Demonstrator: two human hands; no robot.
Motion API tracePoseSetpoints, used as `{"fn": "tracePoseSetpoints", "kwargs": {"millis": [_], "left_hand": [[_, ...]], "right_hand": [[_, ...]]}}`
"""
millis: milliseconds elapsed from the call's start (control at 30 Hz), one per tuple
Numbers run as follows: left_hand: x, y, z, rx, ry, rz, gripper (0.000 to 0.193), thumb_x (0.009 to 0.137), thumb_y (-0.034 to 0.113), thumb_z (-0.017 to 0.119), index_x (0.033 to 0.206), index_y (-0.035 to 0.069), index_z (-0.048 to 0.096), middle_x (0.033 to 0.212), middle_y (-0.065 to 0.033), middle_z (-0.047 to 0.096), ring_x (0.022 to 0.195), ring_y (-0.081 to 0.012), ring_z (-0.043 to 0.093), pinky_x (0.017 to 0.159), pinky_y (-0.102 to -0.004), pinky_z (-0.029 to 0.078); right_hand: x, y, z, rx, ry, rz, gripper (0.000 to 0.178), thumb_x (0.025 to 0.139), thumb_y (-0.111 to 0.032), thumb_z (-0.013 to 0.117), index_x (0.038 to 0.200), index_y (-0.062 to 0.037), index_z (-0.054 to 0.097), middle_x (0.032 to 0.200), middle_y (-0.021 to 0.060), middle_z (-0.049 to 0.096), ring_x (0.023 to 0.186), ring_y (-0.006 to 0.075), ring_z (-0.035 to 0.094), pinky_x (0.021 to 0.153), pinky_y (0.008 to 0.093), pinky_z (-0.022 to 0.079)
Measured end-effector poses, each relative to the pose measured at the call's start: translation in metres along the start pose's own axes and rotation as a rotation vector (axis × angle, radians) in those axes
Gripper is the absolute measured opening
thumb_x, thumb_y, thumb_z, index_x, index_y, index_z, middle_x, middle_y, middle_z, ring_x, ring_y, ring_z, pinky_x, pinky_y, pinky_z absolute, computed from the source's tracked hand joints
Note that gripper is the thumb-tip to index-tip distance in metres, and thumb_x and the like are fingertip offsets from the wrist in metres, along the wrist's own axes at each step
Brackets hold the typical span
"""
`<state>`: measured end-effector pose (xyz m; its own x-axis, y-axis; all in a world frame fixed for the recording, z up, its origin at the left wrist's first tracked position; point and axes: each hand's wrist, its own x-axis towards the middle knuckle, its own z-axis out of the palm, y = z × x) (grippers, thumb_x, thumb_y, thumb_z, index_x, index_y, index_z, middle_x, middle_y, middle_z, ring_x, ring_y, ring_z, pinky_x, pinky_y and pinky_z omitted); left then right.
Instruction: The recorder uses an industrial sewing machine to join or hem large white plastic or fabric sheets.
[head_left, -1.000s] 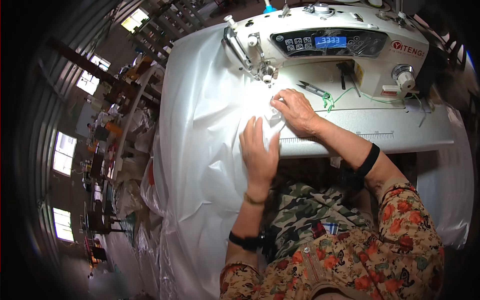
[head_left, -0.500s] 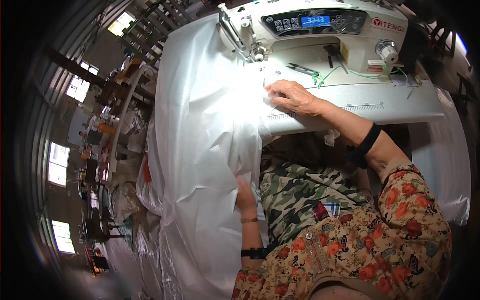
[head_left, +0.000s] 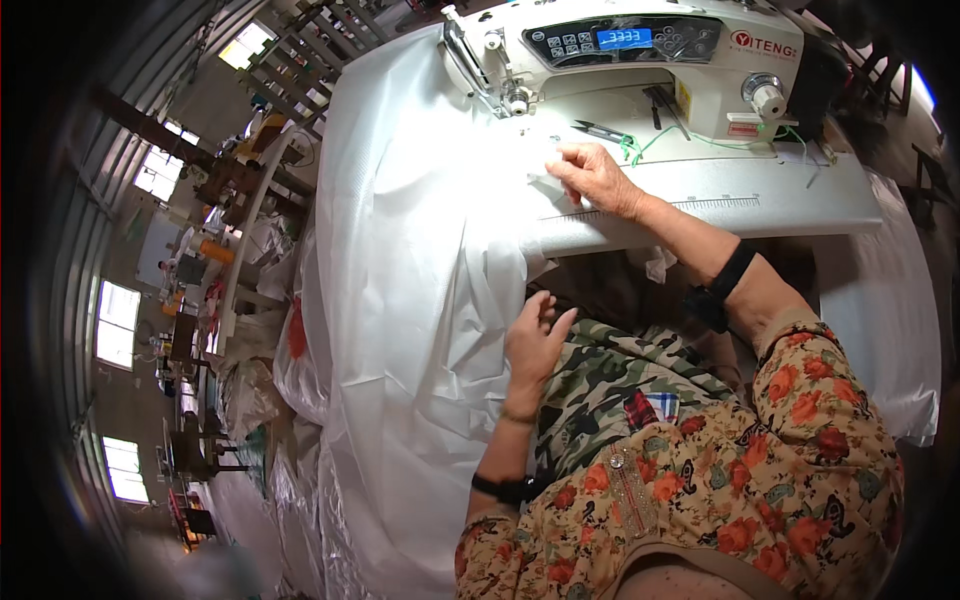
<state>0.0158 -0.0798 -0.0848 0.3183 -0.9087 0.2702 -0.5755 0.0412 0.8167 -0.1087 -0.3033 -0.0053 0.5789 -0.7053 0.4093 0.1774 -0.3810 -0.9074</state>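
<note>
A large white plastic-like sheet (head_left: 400, 330) runs under the head of a white sewing machine (head_left: 516, 100) and hangs in folds over the table's near side. My right hand (head_left: 600, 182) is at the sheet's right edge, just in front of the needle area, with fingers curled and pinched on it; glare washes out the detail at the fingertips. Lower down, my left hand (head_left: 533, 345) is beside the hanging right edge of the sheet, thumb and fingers apart, and nothing shows in it.
Thread snips (head_left: 600, 131), dark slim tools (head_left: 655, 105) and green thread (head_left: 632, 150) lie on the machine bed. A ruler scale (head_left: 715, 203) marks the bed's front edge. Clear plastic bundles (head_left: 255, 395) are heaped at the left, beside a curved-looking table edge (head_left: 235, 285).
My left hand has come up and right, out from the sheet's folds, and its fingers have spread. My right hand has shifted slightly right. The sheet has bunched toward the machine's front edge.
</note>
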Motion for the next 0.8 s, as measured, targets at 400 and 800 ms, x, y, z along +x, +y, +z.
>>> {"fn": "tracePoseSetpoints", "kwargs": {"millis": [400, 800], "left_hand": [[0.063, -0.060, 0.070, 0.122, 0.593, -0.190, 0.040, 0.078, 0.018, 0.072, 0.105, -0.009, 0.061, 0.103, -0.0270, 0.064, 0.096, -0.0421, 0.059, 0.087, -0.0462, 0.045], [0.072, -0.060, 0.067, 0.039, 0.756, -0.182, 0.032, 0.082, 0.003, 0.053, 0.108, -0.013, 0.060, 0.105, -0.0320, 0.064, 0.099, -0.0458, 0.059, 0.091, -0.0461, 0.044]], "right_hand": [[0.003, -0.005, -0.002, -0.023, -0.098, 0.040, 0.039, 0.094, -0.028, 0.054, 0.063, -0.0039, 0.052, 0.053, 0.0000, 0.051, 0.048, 0.0083, 0.051, 0.048, 0.0265, 0.044], [0.009, -0.009, 0.010, 0.086, -0.171, 0.052, 0.036, 0.094, -0.026, 0.056, 0.066, -0.0033, 0.054, 0.056, 0.0000, 0.051, 0.049, 0.0082, 0.051, 0.050, 0.0258, 0.044]]}}
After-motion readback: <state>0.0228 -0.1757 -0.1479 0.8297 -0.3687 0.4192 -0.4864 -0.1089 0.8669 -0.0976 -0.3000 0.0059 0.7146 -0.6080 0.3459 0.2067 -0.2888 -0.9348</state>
